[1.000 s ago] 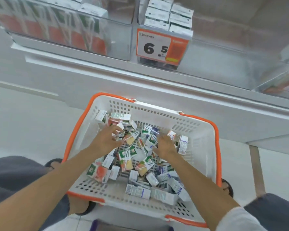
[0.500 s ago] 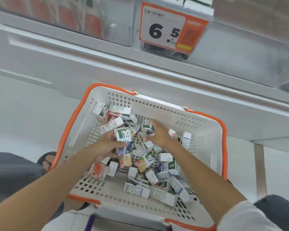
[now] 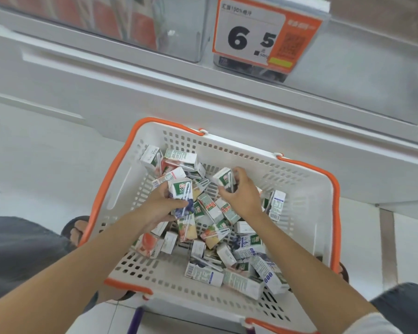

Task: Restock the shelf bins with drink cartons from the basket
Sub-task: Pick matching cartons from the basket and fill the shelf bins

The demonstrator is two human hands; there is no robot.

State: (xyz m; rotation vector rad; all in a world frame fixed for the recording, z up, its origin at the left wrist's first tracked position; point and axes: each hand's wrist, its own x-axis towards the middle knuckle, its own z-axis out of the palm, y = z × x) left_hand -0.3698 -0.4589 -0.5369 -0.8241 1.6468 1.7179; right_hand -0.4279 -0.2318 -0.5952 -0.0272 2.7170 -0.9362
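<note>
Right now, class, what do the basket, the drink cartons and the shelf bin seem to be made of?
Basket: moulded white plastic, matte; perforated walls, orange rim. Drink cartons: printed coated paperboard, probably; crisp folded edges, slight sheen. Shelf bin: clear glossy plastic, seemingly; cartons show through it.

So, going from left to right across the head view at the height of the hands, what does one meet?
Sandalled foot → basket's left orange rim → left hand → blueberry carton it grips → green-label carton → right hand gripping it → basket's right orange rim.
</note>
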